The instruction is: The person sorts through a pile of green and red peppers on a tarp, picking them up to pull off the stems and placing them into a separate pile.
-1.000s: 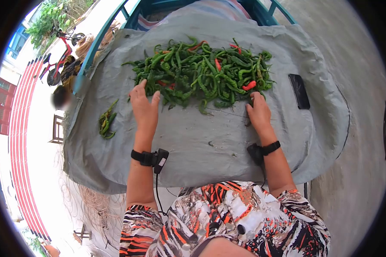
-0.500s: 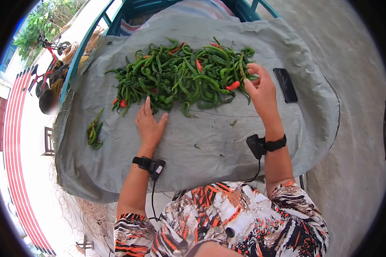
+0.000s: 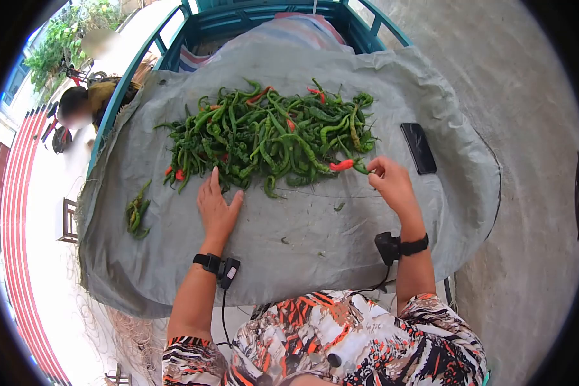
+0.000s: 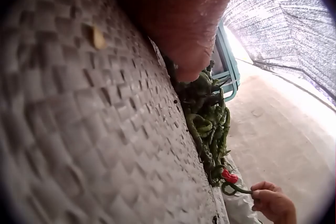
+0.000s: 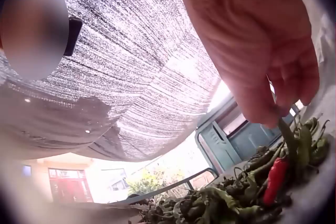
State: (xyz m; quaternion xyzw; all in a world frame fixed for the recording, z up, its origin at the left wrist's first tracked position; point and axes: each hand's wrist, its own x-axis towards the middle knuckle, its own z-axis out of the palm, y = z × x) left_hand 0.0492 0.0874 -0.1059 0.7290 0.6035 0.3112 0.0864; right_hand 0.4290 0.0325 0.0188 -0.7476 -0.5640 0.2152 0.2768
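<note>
Grey sheet (image 3: 264,276), teal cart (image 3: 257,20) behind: chilli pile (image 3: 264,138) heaped at centre, small clump (image 3: 136,212) apart at left; most appears left to handle. Left hand (image 3: 217,213), fingers extended, at pile's near edge; right hand (image 3: 394,183) pinches green chilli (image 3: 360,166) beside red chilli (image 3: 342,165).
</note>
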